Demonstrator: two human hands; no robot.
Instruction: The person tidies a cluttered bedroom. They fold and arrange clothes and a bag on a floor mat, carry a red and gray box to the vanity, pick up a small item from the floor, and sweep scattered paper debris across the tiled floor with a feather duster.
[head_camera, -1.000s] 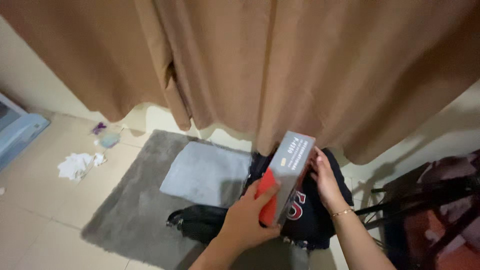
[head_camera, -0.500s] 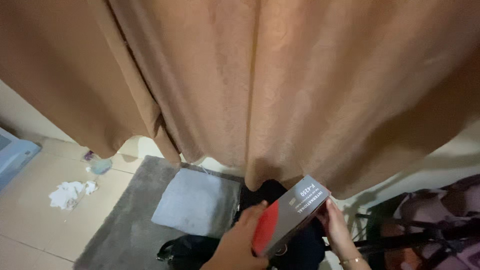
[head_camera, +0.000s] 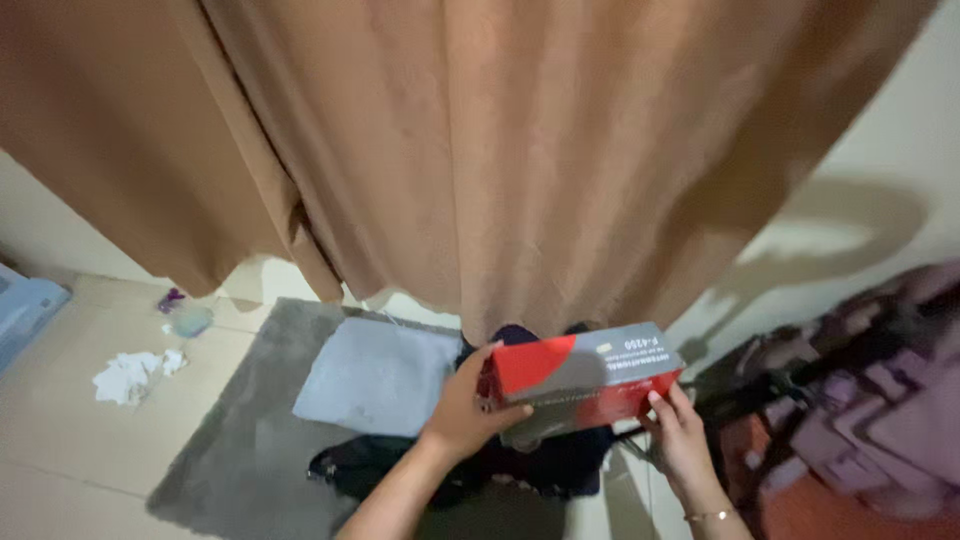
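Fingers of our left hand (head_camera: 462, 405) curl around the red end of a long box (head_camera: 580, 372), thumb on the top edge, the rest wrapped under and partly hidden. Our right hand (head_camera: 680, 440) props the grey end from below, its fingertips (head_camera: 657, 402) pressed close together against the lower side; a thin bracelet (head_camera: 708, 516) sits on that wrist. We hold the box level, lying lengthwise left to right, above the floor and in front of the hem of the curtain.

Just below the box lies a heap of dark clothes (head_camera: 545, 465), with a black bag (head_camera: 355, 465) at its near left edge. Both rest on a grey rug (head_camera: 240, 440). A pale blue folded cloth (head_camera: 375, 375) lies flat on the rug, just left of our left hand.

To the right, near the wall, we see a blurred pile of purple and dark things (head_camera: 860, 400); we cannot tell what they are.

Farther left on the tiled floor (head_camera: 70, 430) lie crumpled white tissues (head_camera: 128, 375) and a small pale lid-like thing (head_camera: 190, 320). A light blue object (head_camera: 25, 310) shows at the left edge.

Behind everything hangs a tan curtain (head_camera: 480, 150), filling the far part of the scene.
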